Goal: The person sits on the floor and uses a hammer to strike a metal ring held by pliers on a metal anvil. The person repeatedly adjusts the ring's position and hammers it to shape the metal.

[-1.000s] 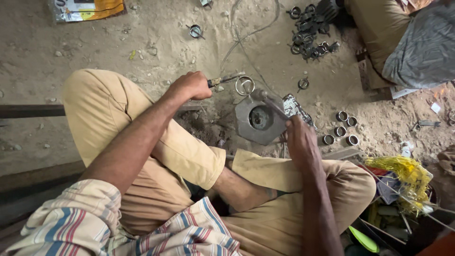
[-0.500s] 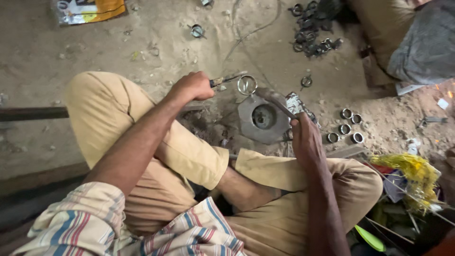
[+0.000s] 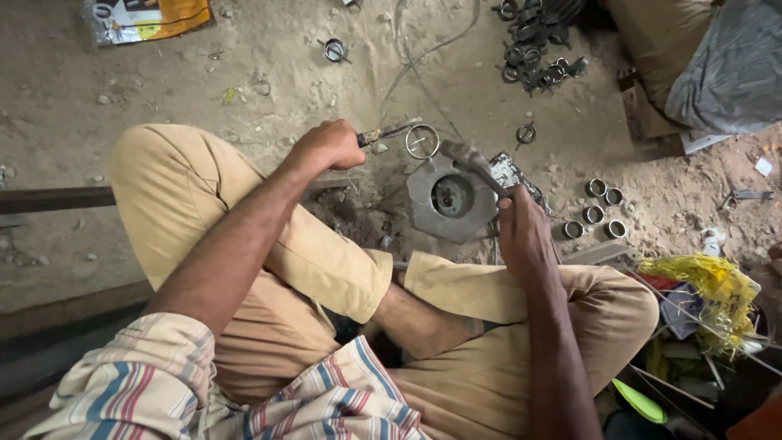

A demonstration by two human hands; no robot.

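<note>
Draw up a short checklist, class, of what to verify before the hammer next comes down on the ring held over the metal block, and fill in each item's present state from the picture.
1. Left hand grips the tongs firmly: ok, fist closed round the handles.
2. Metal ring sits in the tong tips: ok, at the block's upper edge.
3. Right hand holds the hammer: ok, head above the block.
4. Metal block rests flat on the sandy ground: cannot tell, its base is hidden.
5. Fingers away from the hammer's head: ok, the left hand stays back along the tongs.
6. Loose rings lie apart from the block: ok.
</note>
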